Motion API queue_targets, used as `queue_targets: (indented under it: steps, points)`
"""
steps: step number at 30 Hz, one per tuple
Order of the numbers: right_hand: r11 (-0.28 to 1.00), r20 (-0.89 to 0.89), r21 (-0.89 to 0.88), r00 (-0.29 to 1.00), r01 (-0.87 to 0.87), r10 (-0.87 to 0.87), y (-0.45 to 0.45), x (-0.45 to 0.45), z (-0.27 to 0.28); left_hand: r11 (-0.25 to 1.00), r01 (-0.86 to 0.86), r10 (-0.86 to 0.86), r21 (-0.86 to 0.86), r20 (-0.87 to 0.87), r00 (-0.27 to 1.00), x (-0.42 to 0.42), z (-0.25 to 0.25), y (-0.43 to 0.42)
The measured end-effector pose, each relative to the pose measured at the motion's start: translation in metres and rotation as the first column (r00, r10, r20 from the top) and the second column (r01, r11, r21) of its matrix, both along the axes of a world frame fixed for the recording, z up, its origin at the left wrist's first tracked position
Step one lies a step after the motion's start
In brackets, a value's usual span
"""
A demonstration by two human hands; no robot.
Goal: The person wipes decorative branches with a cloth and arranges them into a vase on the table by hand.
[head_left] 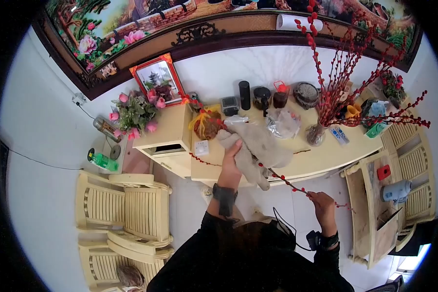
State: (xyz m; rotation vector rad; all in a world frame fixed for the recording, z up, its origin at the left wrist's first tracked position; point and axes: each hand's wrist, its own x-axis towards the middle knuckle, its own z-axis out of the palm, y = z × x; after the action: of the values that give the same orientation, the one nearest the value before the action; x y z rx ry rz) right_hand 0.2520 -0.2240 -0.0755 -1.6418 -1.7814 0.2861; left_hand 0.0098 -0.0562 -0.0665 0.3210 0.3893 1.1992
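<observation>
My left hand (pixel 231 164) is closed around a light grey cloth (pixel 265 143), which hangs in folds in front of the cabinet top. A dark branch with red buds (pixel 288 183) comes out from under the cloth and slants down to the right. Near its lower end my right hand (pixel 322 207) pinches it between the fingers. More red buds show beyond the cloth at the upper left; whether they belong to the same branch I cannot tell. A glass vase (pixel 316 135) holding several similar red branches (pixel 338 82) stands to the right on the cabinet.
Jars and a black cylinder (pixel 244 95) line the back of the cream cabinet (pixel 207 168). A plastic bag (pixel 283 122) and a remote control (pixel 339 136) lie on it. Pink flowers (pixel 134 114) stand at left. Wooden chairs (pixel 146 209) and a side table (pixel 370 214) flank me.
</observation>
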Motion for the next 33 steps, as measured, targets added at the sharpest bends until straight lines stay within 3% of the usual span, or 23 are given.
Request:
queue_targets:
  steps: [7, 10, 12, 15, 18, 21, 25, 28, 33]
  points:
    - [0.999, -0.104, 0.049, 0.994, 0.019, -0.014, -0.005, 0.01, -0.025, 0.998, 0.016, -0.011, 0.063, -0.088, 0.996, 0.012, 0.012, -0.01]
    - [0.992, -0.451, -0.048, 0.883, 0.118, -0.127, -0.011, 0.008, -0.025, 0.99, 0.014, -0.005, 0.142, -0.065, 0.998, 0.011, -0.007, -0.008]
    - [0.99, -0.517, -0.078, 0.844, 0.118, -0.142, -0.014, 0.01, -0.025, 0.977, 0.041, -0.049, 0.209, 0.037, 0.998, 0.008, -0.017, -0.005]
    - [0.991, -0.593, -0.108, 0.796, 0.074, -0.124, -0.019, 0.017, -0.031, 0.995, -0.055, 0.058, 0.084, -0.032, 0.998, 0.003, -0.004, -0.001]
    - [0.985, -0.594, -0.165, 0.792, 0.05, -0.14, -0.024, 0.023, -0.034, 0.971, -0.108, 0.085, 0.211, 0.116, 0.99, -0.009, 0.015, 0.013]
    - [0.978, -0.57, -0.208, 0.809, 0.03, -0.146, -0.027, 0.026, -0.034, 0.83, -0.133, 0.042, 0.541, 0.177, 0.983, -0.027, 0.023, 0.036]
    - [0.972, -0.542, -0.229, 0.824, 0.045, -0.166, -0.029, 0.024, -0.032, 0.944, -0.25, 0.279, 0.215, -0.115, 0.953, -0.031, 0.053, 0.026]
    - [0.973, -0.521, -0.221, 0.837, 0.059, -0.169, -0.027, 0.022, -0.028, 0.966, -0.217, 0.244, 0.141, -0.221, 0.944, -0.033, 0.053, 0.027]
    - [0.968, -0.538, -0.244, 0.822, 0.058, -0.185, -0.028, 0.021, -0.029, 0.972, -0.176, 0.204, 0.155, -0.192, 0.96, -0.026, 0.05, 0.034]
